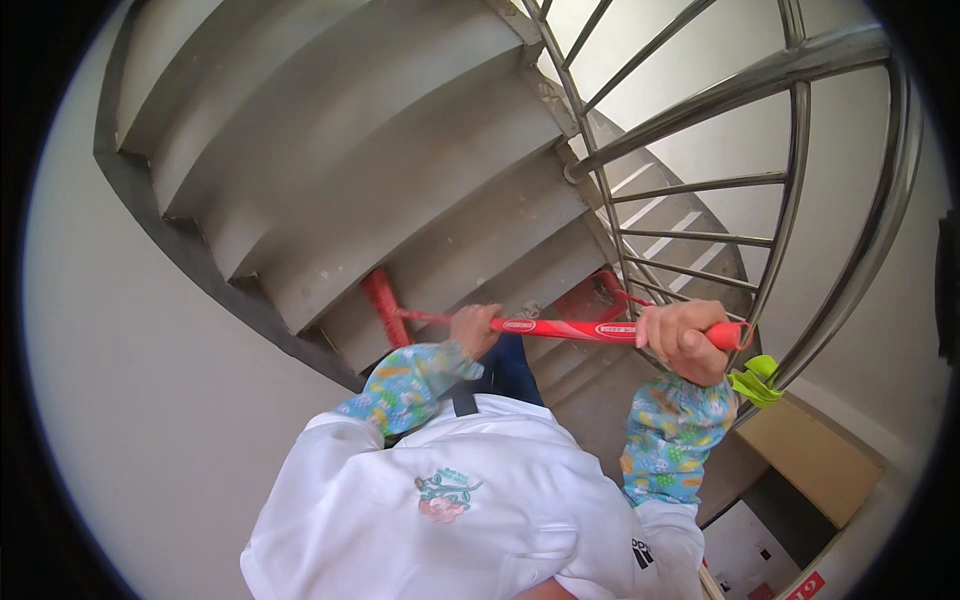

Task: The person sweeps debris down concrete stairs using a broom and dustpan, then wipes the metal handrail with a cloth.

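Observation:
A red broom handle runs across in front of me, nearly level in the picture. My left hand is closed around its lower part. Close to the capped end with its hanging loop, my right hand grips the same handle. The red broom head lies against a stair step at the left, bristles towards the tread. Beside the railing is a red dustpan with some debris in it. Its thin rod passes up behind my right hand; whether that hand also holds it, I cannot tell.
Grey concrete steps curve beside a white wall. A metal railing stands on the right, with a lime-green cloth on it. More stairs show beyond the bars. My shoe is near the dustpan.

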`<state>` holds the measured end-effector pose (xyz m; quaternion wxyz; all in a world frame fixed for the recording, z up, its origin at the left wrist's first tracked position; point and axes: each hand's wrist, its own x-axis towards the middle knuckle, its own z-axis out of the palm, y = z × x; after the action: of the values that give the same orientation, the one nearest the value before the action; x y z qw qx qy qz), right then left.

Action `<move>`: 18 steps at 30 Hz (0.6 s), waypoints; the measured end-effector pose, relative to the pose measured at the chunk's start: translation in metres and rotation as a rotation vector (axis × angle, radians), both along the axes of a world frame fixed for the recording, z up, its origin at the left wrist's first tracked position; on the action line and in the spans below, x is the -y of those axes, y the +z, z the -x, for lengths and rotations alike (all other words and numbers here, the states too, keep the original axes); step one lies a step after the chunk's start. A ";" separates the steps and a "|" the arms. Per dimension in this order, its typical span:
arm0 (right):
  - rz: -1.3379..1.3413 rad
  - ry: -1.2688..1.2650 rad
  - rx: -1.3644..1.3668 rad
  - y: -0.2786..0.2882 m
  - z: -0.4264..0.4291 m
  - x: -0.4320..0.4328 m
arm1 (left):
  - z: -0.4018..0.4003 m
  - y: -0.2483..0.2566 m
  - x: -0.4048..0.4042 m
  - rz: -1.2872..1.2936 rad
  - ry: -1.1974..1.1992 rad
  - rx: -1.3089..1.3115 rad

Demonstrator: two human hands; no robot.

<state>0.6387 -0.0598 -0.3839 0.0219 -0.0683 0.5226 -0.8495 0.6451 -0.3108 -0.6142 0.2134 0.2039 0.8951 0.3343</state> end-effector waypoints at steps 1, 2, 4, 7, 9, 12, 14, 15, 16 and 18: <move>-0.055 -0.044 0.006 0.010 -0.002 -0.002 | 0.004 0.002 -0.013 -0.060 -0.013 -0.017; -0.111 -0.091 0.011 0.020 -0.005 -0.006 | 0.008 0.006 -0.028 -0.120 -0.030 -0.034; -0.194 -0.187 -0.022 0.043 -0.013 -0.022 | 0.015 0.007 -0.066 -0.220 -0.065 -0.078; -0.320 -0.315 -0.072 0.076 -0.028 -0.040 | 0.030 0.015 -0.126 -0.310 -0.180 -0.090; -0.383 -0.409 -0.070 0.084 -0.038 -0.046 | 0.035 0.008 -0.164 -0.344 -0.209 -0.108; -0.453 -0.574 -0.027 0.091 -0.055 -0.054 | 0.042 0.015 -0.207 -0.292 -0.335 -0.047; -0.462 -0.720 0.023 0.089 -0.072 -0.060 | 0.043 0.026 -0.228 -0.266 -0.441 0.037; -0.458 -0.788 0.051 0.089 -0.081 -0.062 | 0.036 0.027 -0.238 -0.250 -0.470 0.042; -0.469 -0.822 0.069 0.091 -0.091 -0.068 | 0.029 0.028 -0.247 -0.231 -0.498 0.044; -0.422 -0.864 0.054 0.098 -0.112 -0.075 | 0.015 0.036 -0.256 -0.272 -0.530 0.069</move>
<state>0.7503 0.0149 -0.2859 -0.3062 0.1830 0.6633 -0.6578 0.6299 -0.0551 -0.5786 0.2942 0.4457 0.7500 0.3903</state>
